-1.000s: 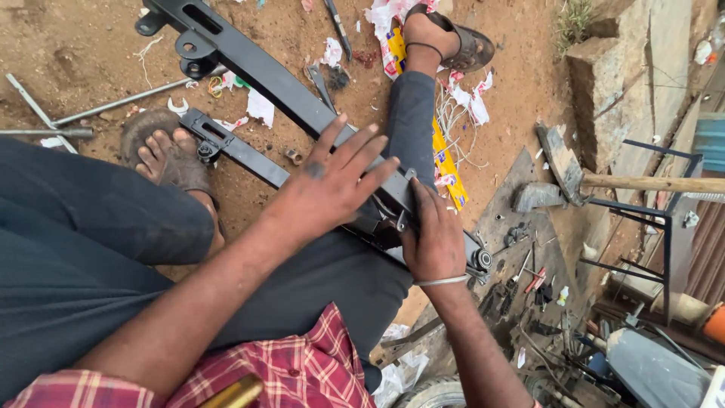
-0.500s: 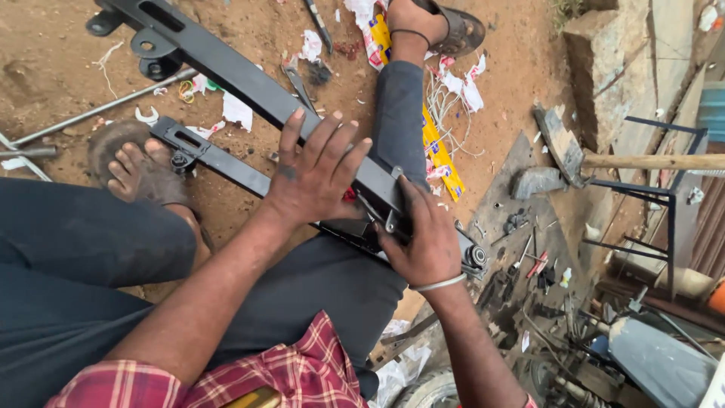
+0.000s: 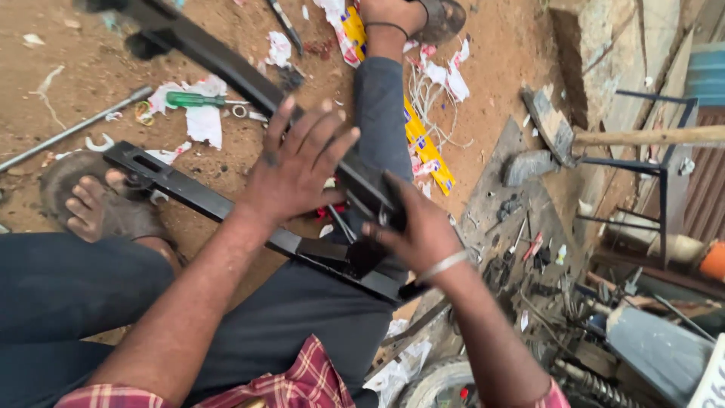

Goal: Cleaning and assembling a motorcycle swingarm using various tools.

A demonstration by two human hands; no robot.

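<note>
Two black metal bars (image 3: pixel 226 208) cross over the lap; left hand (image 3: pixel 291 174) above them, fingers spread, pressing flat; right hand (image 3: pixel 415 230) curled, gripping their joint. Green screwdriver (image 3: pixel 192 99) beyond the bars, untouched; assembly unfinished.

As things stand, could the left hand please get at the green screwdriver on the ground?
Probably yes. The left hand rests spread on the black metal frame, and the green screwdriver lies in the open dirt just beyond, with only paper scraps around it.
</note>
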